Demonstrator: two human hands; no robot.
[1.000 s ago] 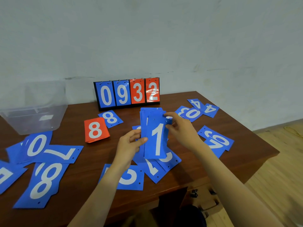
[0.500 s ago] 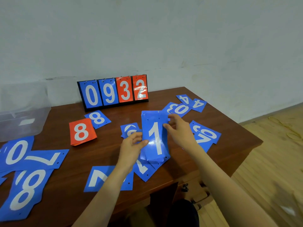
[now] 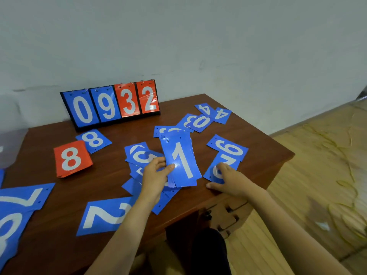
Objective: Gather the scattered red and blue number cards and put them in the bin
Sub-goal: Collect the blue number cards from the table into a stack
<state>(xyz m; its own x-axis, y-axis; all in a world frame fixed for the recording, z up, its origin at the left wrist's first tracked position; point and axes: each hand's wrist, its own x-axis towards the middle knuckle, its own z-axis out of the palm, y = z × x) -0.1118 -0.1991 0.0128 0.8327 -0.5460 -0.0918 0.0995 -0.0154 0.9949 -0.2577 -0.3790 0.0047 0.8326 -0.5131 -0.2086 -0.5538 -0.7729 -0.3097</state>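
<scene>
both forearms reach in from the bottom edge over the brown wooden table (image 3: 258, 139). the left hand (image 3: 155, 175) grips a stack of blue cards (image 3: 180, 161) with a white 1 on top, thumb laid across the face and fingers curled behind, so the stack is lifted and tilted above the middle of the table. the right hand (image 3: 228, 179) sits low just right of the stack, fingers loosely spread, tips resting on a blue card (image 3: 228, 161) by the near edge, thumb stretched along the bare wood; it holds nothing. nearest on the left lie a blue 2 card (image 3: 103, 215), a large blue 7 card (image 3: 21, 197) and a blue card cut off at the corner. under the left hand a heap of blue cards (image 3: 139, 155) overlaps loosely and partly hides behind the wrist. beyond the right hand a blue 9 card (image 3: 228, 148) overlaps the touched card. further left are a red 8 card (image 3: 71, 157) and a blue 8 card (image 3: 93, 139), touching at a corner. toward the far right corner lie overlapping 0 and 3 cards (image 3: 198, 121) and two 4 cards (image 3: 222, 115). at the back stands a flip scoreboard (image 3: 111, 104) reading 0932. the clear bin (image 3: 10, 147) is only a pale blur at the left edge.
</scene>
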